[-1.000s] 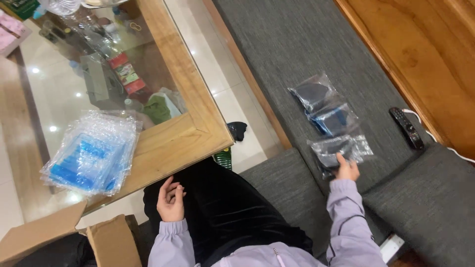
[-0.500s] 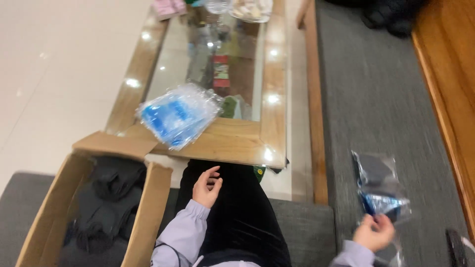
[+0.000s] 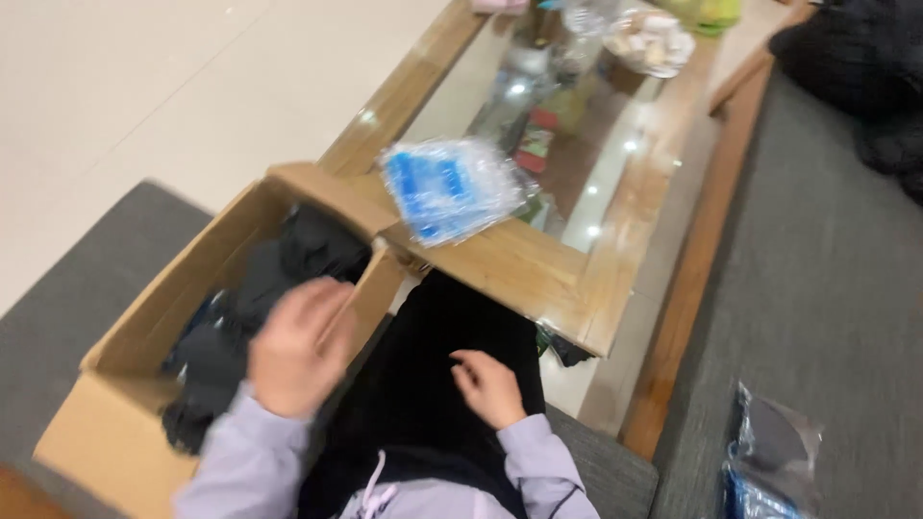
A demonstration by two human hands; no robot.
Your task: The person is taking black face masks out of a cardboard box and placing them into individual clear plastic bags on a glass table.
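Observation:
My left hand (image 3: 298,348) hovers, blurred, over the near edge of an open cardboard box (image 3: 106,444) on the grey seat to my left. Its fingers are apart and it holds nothing. Dark folded items (image 3: 216,356) fill the box. Over my dark-clothed lap, my right hand (image 3: 488,386) has loosely spread fingers and is empty. Both arms wear lilac sleeves. A pack of blue pieces in clear plastic (image 3: 447,187) lies on the near corner of the wood-framed glass table (image 3: 548,284).
A clear bag holding dark and blue items (image 3: 769,466) lies on the grey sofa seat (image 3: 836,308) at lower right. Bottles and small packets crowd the far part of the table. Pale tiled floor (image 3: 144,86) stretches to the upper left.
The view has swung left onto the box. My right hand has left the bags on the sofa and come to my lap. My left hand has moved from my lap over the box.

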